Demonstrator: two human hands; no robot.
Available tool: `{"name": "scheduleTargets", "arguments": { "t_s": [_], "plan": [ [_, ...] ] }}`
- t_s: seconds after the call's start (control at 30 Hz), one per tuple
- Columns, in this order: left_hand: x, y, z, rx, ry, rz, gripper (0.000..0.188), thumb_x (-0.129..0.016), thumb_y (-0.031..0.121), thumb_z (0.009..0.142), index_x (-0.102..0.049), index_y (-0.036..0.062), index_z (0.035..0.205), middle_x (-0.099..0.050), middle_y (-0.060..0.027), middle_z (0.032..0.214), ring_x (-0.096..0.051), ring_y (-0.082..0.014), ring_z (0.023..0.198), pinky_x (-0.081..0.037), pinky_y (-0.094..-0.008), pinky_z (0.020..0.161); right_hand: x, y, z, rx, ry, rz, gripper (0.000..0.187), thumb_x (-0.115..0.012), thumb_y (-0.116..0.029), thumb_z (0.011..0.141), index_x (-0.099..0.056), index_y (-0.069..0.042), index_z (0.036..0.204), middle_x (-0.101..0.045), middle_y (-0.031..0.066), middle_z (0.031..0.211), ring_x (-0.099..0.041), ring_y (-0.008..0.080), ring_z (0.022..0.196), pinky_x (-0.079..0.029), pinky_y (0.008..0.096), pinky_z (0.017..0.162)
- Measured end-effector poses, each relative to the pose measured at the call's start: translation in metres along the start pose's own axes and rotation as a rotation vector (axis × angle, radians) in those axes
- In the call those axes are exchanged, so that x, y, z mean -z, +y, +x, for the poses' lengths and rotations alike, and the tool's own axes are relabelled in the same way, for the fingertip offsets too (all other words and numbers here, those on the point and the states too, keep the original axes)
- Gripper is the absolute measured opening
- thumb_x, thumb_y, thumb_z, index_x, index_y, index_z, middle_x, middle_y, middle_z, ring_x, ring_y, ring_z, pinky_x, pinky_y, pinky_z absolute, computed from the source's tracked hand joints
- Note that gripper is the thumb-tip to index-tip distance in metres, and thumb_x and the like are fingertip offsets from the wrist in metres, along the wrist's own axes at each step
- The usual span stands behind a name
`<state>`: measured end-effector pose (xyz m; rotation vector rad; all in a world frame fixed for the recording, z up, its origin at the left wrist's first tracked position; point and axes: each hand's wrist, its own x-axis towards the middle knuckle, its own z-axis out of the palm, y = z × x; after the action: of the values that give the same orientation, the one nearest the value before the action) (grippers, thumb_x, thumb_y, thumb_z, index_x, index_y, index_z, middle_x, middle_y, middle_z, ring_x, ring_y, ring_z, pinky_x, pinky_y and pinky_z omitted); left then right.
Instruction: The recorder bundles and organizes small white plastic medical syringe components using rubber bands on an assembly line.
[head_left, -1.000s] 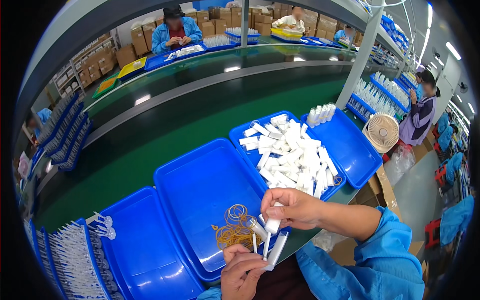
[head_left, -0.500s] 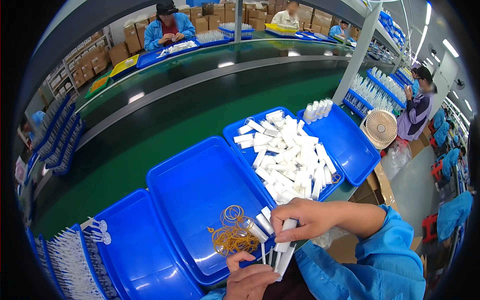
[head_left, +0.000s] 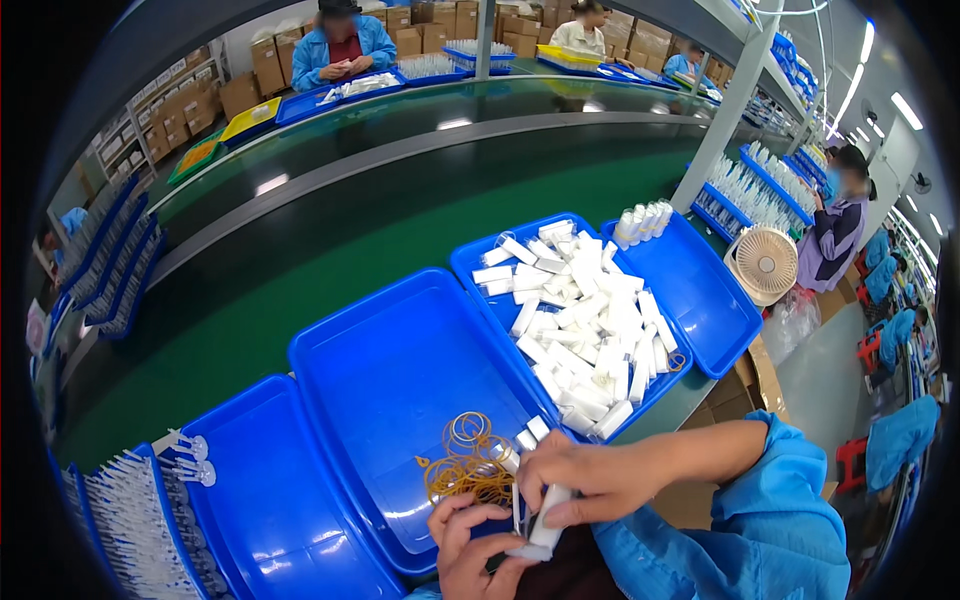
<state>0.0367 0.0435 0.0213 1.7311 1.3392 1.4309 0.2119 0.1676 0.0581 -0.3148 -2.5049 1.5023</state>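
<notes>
White tubes (head_left: 540, 505) sit clamped in both hands' fingers (left (head_left: 475, 545), right (head_left: 580, 475)) over a blue tray (head_left: 400, 370).

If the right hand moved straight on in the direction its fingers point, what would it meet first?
The right hand points left, so it would probably meet the pile of rubber bands in the blue tray first, though depth is hard to judge.
</notes>
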Motion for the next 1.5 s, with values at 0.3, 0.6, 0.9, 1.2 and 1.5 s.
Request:
{"name": "scheduleTargets", "arguments": {
  "t_s": [0.3, 0.6, 0.9, 1.2, 1.5],
  "plan": [
    [-0.001, 0.005, -0.012, 0.235, 0.123, -0.250, 0.023, -0.069, -0.003, 0.065, -0.061, 0.0007, 0.086, -0.052, -0.0167, 0.118, -0.050, -0.0302, 0.108, -0.038, -0.0373, 0.091, 0.116, 0.091, 0.050, -0.274, 0.033, -1.064, 0.037, -0.056, 0.005, 0.067, -0.060, -0.008, 0.102, -0.060, 0.0059, 0.102, -0.055, 0.0257, 0.096, -0.046, 0.0349, 0.081],
    [0.005, 0.013, -0.015, 0.192, 0.208, -0.167, 0.015, -0.068, 0.002, 0.068, -0.065, 0.0018, 0.083, -0.064, -0.0120, 0.091, -0.055, -0.0270, 0.093, -0.038, -0.0386, 0.088, 0.081, 0.050, 0.053, -0.254, 0.446, -0.376, 0.058, -0.061, -0.012, 0.078, -0.035, -0.013, 0.129, -0.055, 0.0074, 0.092, -0.056, 0.0158, 0.067, -0.047, 0.0279, 0.060],
    [-0.002, 0.012, -0.005, 0.134, 0.104, -0.201, 0.007, -0.064, 0.003, 0.072, -0.066, 0.0053, 0.078, -0.064, -0.0068, 0.076, -0.059, -0.0210, 0.078, -0.031, -0.0407, 0.093, 0.013, 0.009, 0.027, -0.364, 0.306, 1.017, 0.047, -0.055, -0.013, 0.088, -0.035, -0.009, 0.130, -0.048, -0.0004, 0.093, -0.048, 0.0056, 0.073, -0.040, 0.0188, 0.060],
    [-0.002, 0.009, -0.003, 0.107, 0.084, -0.144, 0.007, -0.063, 0.004, 0.071, -0.067, 0.0064, 0.076, -0.064, -0.0066, 0.075, -0.059, -0.0206, 0.075, -0.032, -0.0404, 0.091, 0.008, 0.016, 0.023, -0.368, 0.313, 1.031, 0.022, -0.054, -0.015, 0.089, -0.045, -0.007, 0.107, -0.052, 0.0016, 0.087, -0.050, 0.0074, 0.074, -0.039, 0.0200, 0.060],
    [-0.004, 0.004, 0.000, 0.128, 0.078, -0.131, 0.005, -0.064, 0.005, 0.072, -0.066, 0.0077, 0.076, -0.063, -0.0051, 0.074, -0.058, -0.0202, 0.074, -0.032, -0.0412, 0.090, 0.025, 0.002, 0.015, -0.289, 0.155, -0.066, 0.017, -0.044, -0.022, 0.094, -0.044, -0.005, 0.097, -0.055, 0.0092, 0.073, -0.054, 0.0173, 0.071, -0.042, 0.0300, 0.062]
  ]
}}
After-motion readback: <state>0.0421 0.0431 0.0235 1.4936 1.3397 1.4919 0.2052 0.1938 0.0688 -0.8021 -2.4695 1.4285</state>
